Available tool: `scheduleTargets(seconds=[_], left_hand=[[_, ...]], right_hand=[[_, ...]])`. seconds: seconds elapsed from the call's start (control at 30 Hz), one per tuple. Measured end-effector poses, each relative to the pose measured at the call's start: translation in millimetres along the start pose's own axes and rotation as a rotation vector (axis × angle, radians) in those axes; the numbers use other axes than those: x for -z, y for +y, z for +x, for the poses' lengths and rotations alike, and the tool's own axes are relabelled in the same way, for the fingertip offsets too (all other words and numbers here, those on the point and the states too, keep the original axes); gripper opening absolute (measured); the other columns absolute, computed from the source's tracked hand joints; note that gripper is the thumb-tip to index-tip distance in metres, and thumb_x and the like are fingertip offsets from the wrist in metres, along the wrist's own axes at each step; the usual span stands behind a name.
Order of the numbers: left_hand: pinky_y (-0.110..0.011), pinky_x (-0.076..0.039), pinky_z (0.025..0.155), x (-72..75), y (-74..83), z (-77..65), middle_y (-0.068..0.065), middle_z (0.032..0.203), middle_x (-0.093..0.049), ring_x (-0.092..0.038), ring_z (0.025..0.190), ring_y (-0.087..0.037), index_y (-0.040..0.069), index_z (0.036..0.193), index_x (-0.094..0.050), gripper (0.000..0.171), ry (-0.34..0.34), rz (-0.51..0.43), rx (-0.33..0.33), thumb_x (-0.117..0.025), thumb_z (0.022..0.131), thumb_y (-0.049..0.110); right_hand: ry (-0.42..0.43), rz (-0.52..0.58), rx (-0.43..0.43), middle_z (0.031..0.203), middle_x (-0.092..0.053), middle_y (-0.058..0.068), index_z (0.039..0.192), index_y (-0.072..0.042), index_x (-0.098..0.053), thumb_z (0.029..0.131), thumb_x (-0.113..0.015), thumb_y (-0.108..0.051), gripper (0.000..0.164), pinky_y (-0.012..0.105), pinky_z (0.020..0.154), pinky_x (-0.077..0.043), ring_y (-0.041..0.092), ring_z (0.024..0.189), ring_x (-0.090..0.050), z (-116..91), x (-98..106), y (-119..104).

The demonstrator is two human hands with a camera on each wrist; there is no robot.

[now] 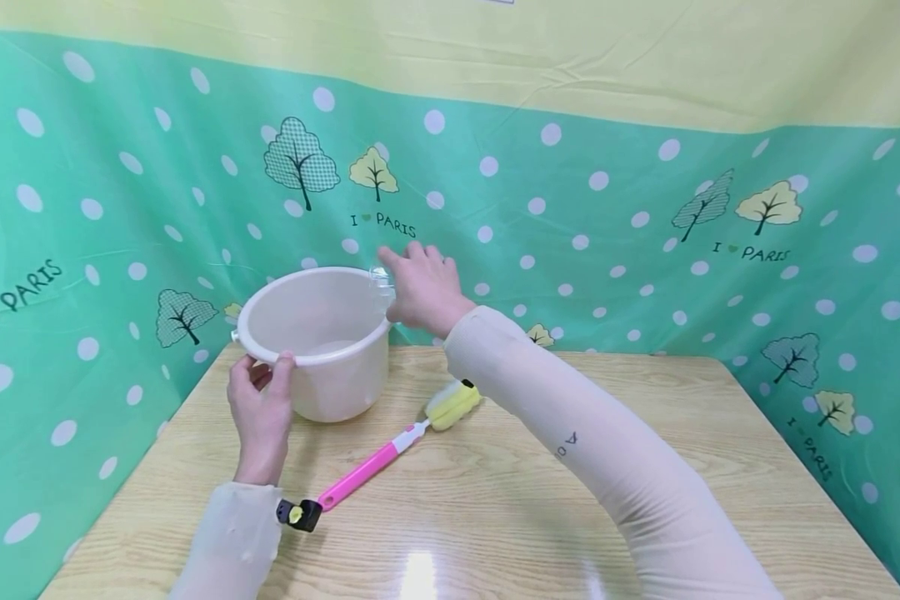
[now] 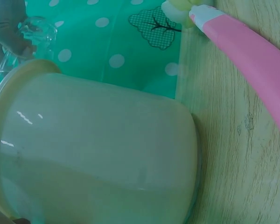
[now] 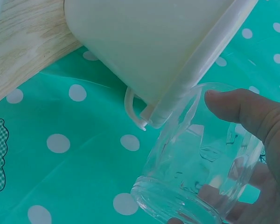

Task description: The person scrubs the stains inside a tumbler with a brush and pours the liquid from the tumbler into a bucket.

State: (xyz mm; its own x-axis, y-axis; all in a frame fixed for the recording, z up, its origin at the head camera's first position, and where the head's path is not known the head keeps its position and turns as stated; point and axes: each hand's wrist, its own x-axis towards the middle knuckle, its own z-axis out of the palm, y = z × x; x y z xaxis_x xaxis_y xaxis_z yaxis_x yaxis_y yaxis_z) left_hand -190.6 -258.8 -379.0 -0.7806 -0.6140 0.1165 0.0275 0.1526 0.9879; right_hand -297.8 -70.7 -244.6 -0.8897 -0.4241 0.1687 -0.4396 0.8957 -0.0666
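Note:
A cream plastic bucket stands upright at the left of the table. My left hand grips its near rim, with the thumb on the outer side in the head view. At the bucket's right rim, my right hand holds a clear drinking glass. The glass is tilted and overlaps the rim in the right wrist view; thumb and fingers lie on opposite sides of it. In the left wrist view, the bucket's wall fills much of the frame, and the glass shows beyond the rim.
A bottle brush with a pink handle and a yellow-and-white sponge head lies on the wooden table, in front of the bucket. A green dotted cloth hangs close behind and along the sides.

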Motion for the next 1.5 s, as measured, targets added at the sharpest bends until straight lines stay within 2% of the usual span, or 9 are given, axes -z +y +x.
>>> scheduleTargets(seconds=[0.2,0.73,1.13,1.5], left_hand=[[-0.044,-0.034,0.102,0.0,-0.1,-0.3,-0.006,0.135,-0.037,-0.037,0.121,-0.020,0.013,0.142,-0.035,0.066,0.004,0.000,0.002,-0.057,0.091,0.049],[-0.044,-0.034,0.102,-0.7,-0.6,-0.2,-0.007,0.134,-0.037,-0.037,0.120,-0.020,0.012,0.141,-0.037,0.065,0.015,0.000,0.003,-0.057,0.091,0.048],[-0.044,-0.035,0.102,-1.2,-0.5,-0.9,-0.006,0.134,-0.038,-0.038,0.120,-0.020,0.013,0.140,-0.037,0.064,0.014,-0.004,-0.004,-0.057,0.091,0.047],[-0.045,-0.035,0.102,-0.9,0.2,-0.5,-0.007,0.134,-0.037,-0.038,0.120,-0.020,0.012,0.141,-0.037,0.064,0.012,-0.003,-0.002,-0.057,0.091,0.047]], right_hand=[[0.001,-0.023,0.023,0.134,-0.041,0.002,0.151,-0.033,-0.024,0.074,-0.080,-0.038,0.096,0.039,0.094,-0.035,0.022,0.114,-0.038,-0.5,-0.8,-2.9],[0.074,-0.067,0.106,0.135,-0.040,0.001,0.148,-0.036,-0.030,0.075,-0.079,-0.029,0.089,0.037,0.089,-0.031,0.023,0.118,-0.034,-3.4,-6.6,-7.9],[0.150,-0.180,0.185,0.139,-0.040,0.002,0.146,-0.037,-0.033,0.077,-0.074,-0.025,0.081,0.036,0.087,-0.032,0.024,0.122,-0.035,-3.1,-12.6,-9.3],[0.177,-0.131,0.187,0.139,-0.041,0.003,0.145,-0.034,-0.035,0.075,-0.075,-0.024,0.081,0.037,0.087,-0.032,0.024,0.121,-0.036,-4.2,-11.9,-7.7]])
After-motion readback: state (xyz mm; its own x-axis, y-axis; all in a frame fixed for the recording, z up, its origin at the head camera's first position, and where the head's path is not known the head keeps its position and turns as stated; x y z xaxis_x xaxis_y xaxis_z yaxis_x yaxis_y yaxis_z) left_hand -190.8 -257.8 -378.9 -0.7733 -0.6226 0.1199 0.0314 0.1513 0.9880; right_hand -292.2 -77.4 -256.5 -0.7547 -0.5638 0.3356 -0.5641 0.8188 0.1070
